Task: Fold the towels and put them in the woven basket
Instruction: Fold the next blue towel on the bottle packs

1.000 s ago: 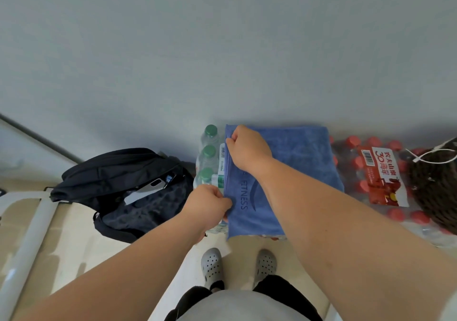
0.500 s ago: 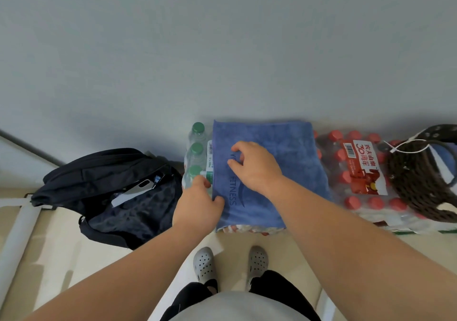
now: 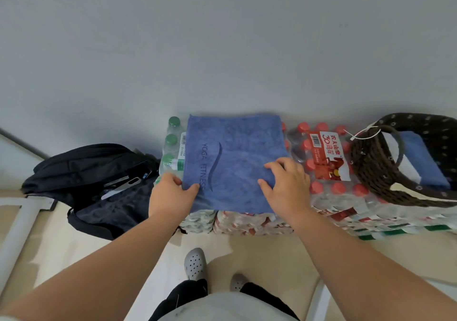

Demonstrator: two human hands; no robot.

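Blue terry cloth printed YOGA FITNESS is seen in the head view: a blue towel (image 3: 235,162), folded to a near square, is laid flat across the tops of shrink-wrapped water bottles set against a grey wall (image 3: 222,48). Its near left corner is pinched by the left hand (image 3: 170,194), with the thumb laid on top of the cloth and the fingers tucked at the edge. The right hand (image 3: 284,184) is rested on the near right part of the towel with its fingers bent and the tips set on the cloth; whether the right edge is gripped under the palm cannot be told. Green-capped bottles (image 3: 171,140) are exposed just left of the towel, and red-capped bottles (image 3: 326,157) under a red and white label to its right. A dark brown woven basket (image 3: 371,167) is stood on the packs at the far right, apart from the towel, and a second towel (image 3: 420,160), also blue and folded, is seen lying inside it. A black backpack (image 3: 99,172) is slumped on the pale floor at the left, and grey perforated clogs (image 3: 195,263) are seen between the arms.
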